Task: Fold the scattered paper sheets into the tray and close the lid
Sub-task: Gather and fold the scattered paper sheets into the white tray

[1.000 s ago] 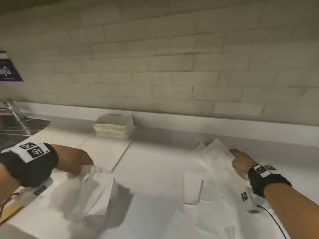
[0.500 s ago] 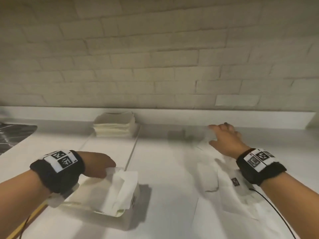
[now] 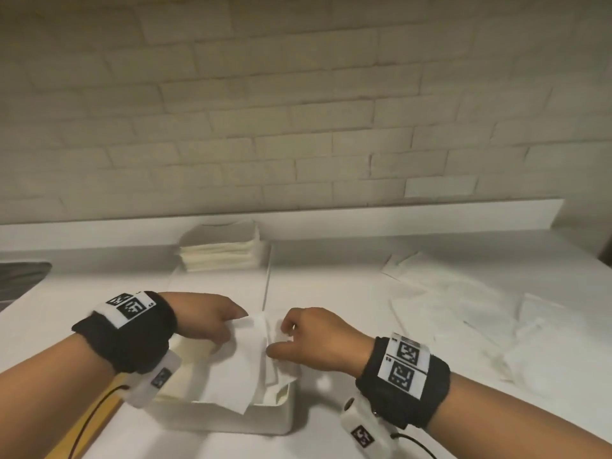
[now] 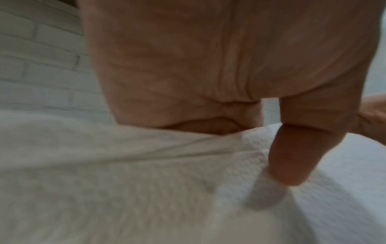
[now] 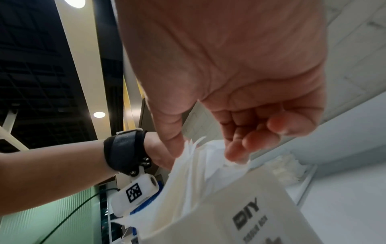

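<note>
A white tray [image 3: 231, 422] stands on the counter near me, marked "DIY" on its wall [image 5: 250, 214]. White paper sheets [image 3: 241, 362] stand up out of it and hang over its front rim. My left hand [image 3: 231, 323] holds the sheets from the left, its thumb [image 4: 292, 156] pressed onto the embossed paper [image 4: 146, 181]; its fingers are hidden behind the fold. My right hand [image 3: 281, 339] pinches the sheets' upper edge [image 5: 200, 165] between thumb and curled fingers. No lid is in view.
Several loose paper sheets [image 3: 463, 313] lie scattered on the white counter to the right. A stack of folded napkins [image 3: 222, 250] sits against the back ledge under the brick wall. A dark sink [image 3: 20, 279] is at the far left.
My right hand has left the scattered sheets at the right and come over to the tray, where it now pinches the paper. My left hand has stayed at the tray.
</note>
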The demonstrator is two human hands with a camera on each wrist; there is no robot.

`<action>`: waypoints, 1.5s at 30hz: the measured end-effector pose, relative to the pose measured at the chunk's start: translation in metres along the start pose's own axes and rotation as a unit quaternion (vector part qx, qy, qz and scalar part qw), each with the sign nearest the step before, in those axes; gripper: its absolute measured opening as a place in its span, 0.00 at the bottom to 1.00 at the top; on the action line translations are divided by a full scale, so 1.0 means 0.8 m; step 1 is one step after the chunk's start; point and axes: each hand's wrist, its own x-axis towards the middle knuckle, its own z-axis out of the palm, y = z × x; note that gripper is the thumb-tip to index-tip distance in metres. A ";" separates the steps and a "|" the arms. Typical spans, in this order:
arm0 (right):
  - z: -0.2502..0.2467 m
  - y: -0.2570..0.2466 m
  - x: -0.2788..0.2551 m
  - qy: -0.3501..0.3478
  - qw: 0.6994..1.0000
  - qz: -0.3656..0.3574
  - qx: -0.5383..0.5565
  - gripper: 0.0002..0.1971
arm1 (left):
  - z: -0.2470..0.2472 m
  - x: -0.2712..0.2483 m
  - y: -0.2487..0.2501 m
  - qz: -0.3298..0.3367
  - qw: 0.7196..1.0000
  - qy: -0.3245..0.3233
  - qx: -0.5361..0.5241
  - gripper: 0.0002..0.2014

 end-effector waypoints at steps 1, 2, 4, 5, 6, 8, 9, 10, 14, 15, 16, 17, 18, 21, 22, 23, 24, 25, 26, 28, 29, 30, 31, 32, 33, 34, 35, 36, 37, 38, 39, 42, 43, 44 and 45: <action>0.002 -0.002 -0.002 -0.008 1.000 0.013 0.014 0.26 | 0.001 -0.003 -0.001 0.006 1.000 0.000 -0.006 0.18; 0.004 -0.004 -0.003 -0.014 0.999 0.022 0.023 0.27 | 0.003 -0.005 -0.002 0.012 1.000 0.000 -0.010 0.18; 0.008 -0.004 -0.005 -0.010 0.999 0.031 0.029 0.31 | 0.005 -0.010 -0.003 0.021 1.000 0.001 -0.004 0.17; 0.010 -0.003 -0.006 -0.001 0.999 0.034 0.038 0.35 | 0.005 -0.014 -0.003 0.026 1.000 0.005 0.006 0.16; 0.011 -0.002 -0.007 0.012 0.998 0.035 0.059 0.42 | 0.003 -0.019 -0.003 0.031 0.999 0.019 0.015 0.14; 0.010 0.001 -0.014 0.050 0.985 0.019 0.161 0.61 | -0.006 -0.032 0.004 0.049 0.996 0.072 -0.002 0.12; 0.008 0.002 -0.021 0.068 0.970 0.000 0.233 0.67 | -0.013 -0.040 0.012 0.067 0.993 0.098 -0.022 0.12; 0.004 0.003 -0.029 0.086 0.950 -0.024 0.299 0.68 | -0.020 -0.045 0.024 0.092 0.988 0.121 -0.029 0.11; -0.024 0.017 -0.072 0.204 0.889 -0.094 0.398 0.51 | -0.020 -0.045 0.108 0.193 0.956 0.209 0.079 0.05; -0.036 0.026 -0.085 0.241 0.883 -0.100 0.391 0.44 | -0.017 -0.042 0.125 0.206 0.949 0.223 0.085 0.06; -0.050 0.038 -0.100 0.277 0.873 -0.099 0.389 0.37 | -0.014 -0.039 0.137 0.210 0.947 0.232 0.075 0.08; -0.064 0.054 -0.115 0.306 0.860 -0.092 0.398 0.31 | -0.011 -0.036 0.145 0.211 0.946 0.240 0.055 0.09; -0.076 0.072 -0.130 0.330 0.843 -0.083 0.417 0.26 | -0.007 -0.032 0.152 0.221 0.942 0.252 0.015 0.09; -0.087 0.129 -0.167 0.377 0.787 -0.032 0.488 0.21 | 0.032 -0.005 0.182 0.270 0.876 0.282 -0.282 0.08; -0.083 0.147 -0.174 0.378 0.775 -0.018 0.506 0.21 | 0.052 0.009 0.198 0.271 0.832 0.286 -0.390 0.09; -0.079 0.161 -0.181 0.378 0.769 -0.007 0.515 0.20 | 0.074 0.025 0.213 0.259 0.790 0.289 -0.474 0.10; -0.074 0.175 -0.187 0.380 0.768 0.004 0.515 0.19 | 0.095 0.042 0.226 0.239 0.758 0.294 -0.530 0.10; -0.069 0.188 -0.192 0.384 0.771 0.015 0.508 0.18 | 0.115 0.057 0.235 0.216 0.738 0.300 -0.564 0.11; -0.065 0.201 -0.198 0.385 0.780 0.027 0.492 0.18 | 0.131 0.073 0.239 0.194 0.728 0.308 -0.581 0.13; -0.057 0.227 -0.208 0.377 0.817 0.063 0.431 0.21 | 0.154 0.098 0.244 0.161 0.738 0.317 -0.574 0.16; -0.053 0.240 -0.212 0.367 0.837 0.088 0.396 0.23 | 0.163 0.109 0.245 0.150 0.754 0.313 -0.558 0.15; -0.049 0.252 -0.214 0.352 0.853 0.115 0.368 0.27 | 0.169 0.116 0.247 0.147 0.771 0.308 -0.538 0.14; -0.045 0.261 -0.216 0.338 0.860 0.135 0.358 0.31 | 0.175 0.122 0.249 0.147 0.783 0.307 -0.521 0.10; -0.040 0.270 -0.216 0.331 0.860 0.148 0.360 0.34 | 0.180 0.129 0.250 0.148 0.789 0.309 -0.510 0.06; -0.036 0.274 -0.217 0.329 0.858 0.156 0.363 0.37 | 0.184 0.134 0.251 0.147 0.795 0.307 -0.502 0.05; -0.034 0.277 -0.218 0.330 0.858 0.159 0.360 0.39 | 0.188 0.139 0.252 0.144 0.798 0.308 -0.498 0.08; -0.031 0.279 -0.219 0.330 0.862 0.158 0.351 0.41 | 0.191 0.143 0.253 0.142 0.794 0.310 -0.502 0.10; -0.030 0.280 -0.219 0.326 0.870 0.154 0.335 0.43 | 0.194 0.147 0.253 0.139 0.788 0.314 -0.510 0.14; -0.029 0.280 -0.219 0.321 0.879 0.151 0.318 0.44 | 0.198 0.151 0.253 0.137 0.783 0.317 -0.517 0.21; -0.029 0.280 -0.218 0.319 0.885 0.148 0.304 0.45 | 0.202 0.156 0.251 0.138 0.775 0.322 -0.526 0.28; -0.028 0.281 -0.216 0.321 0.889 0.146 0.294 0.45 | 0.206 0.161 0.248 0.140 0.766 0.329 -0.534 0.34; -0.028 0.281 -0.207 0.329 0.893 0.144 0.270 0.43 | 0.211 0.172 0.249 0.153 0.754 0.350 -0.535 0.34; -0.028 0.281 -0.205 0.333 0.895 0.137 0.263 0.41 | 0.210 0.173 0.252 0.157 0.756 0.360 -0.524 0.31; -0.028 0.281 -0.204 0.340 0.894 0.130 0.259 0.38 | 0.209 0.174 0.254 0.159 0.755 0.375 -0.513 0.28; -0.030 0.281 -0.204 0.353 0.890 0.122 0.261 0.35 | 0.207 0.173 0.255 0.161 0.746 0.390 -0.515 0.26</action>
